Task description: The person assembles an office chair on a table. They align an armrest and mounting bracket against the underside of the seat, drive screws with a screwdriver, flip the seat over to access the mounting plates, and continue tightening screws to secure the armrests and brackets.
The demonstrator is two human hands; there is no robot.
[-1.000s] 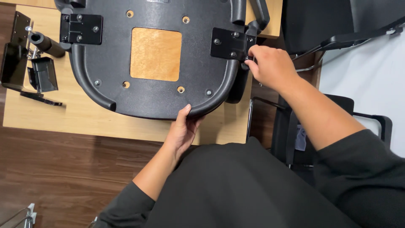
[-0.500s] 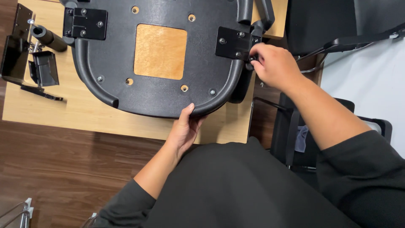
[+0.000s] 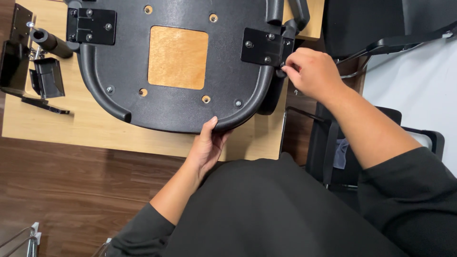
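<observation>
The black chair seat was laid upside down on the wooden counter, its square wooden patch turned upward and its near rim reaching almost to the counter's front edge. That rim was gripped by the left hand, fingers curled under and thumb pressed on top. At the seat's right side, a black bracket plate was fixed with screws, and its outer edge was pinched by the closed fingertips of the right hand, where the armrest was joined. A second bracket plate was seen at the far left corner. Loose black metal parts were left on the counter to the left, apart from the seat. Open counter was left only in a narrow strip along the front; another black chair stood close on the right.
</observation>
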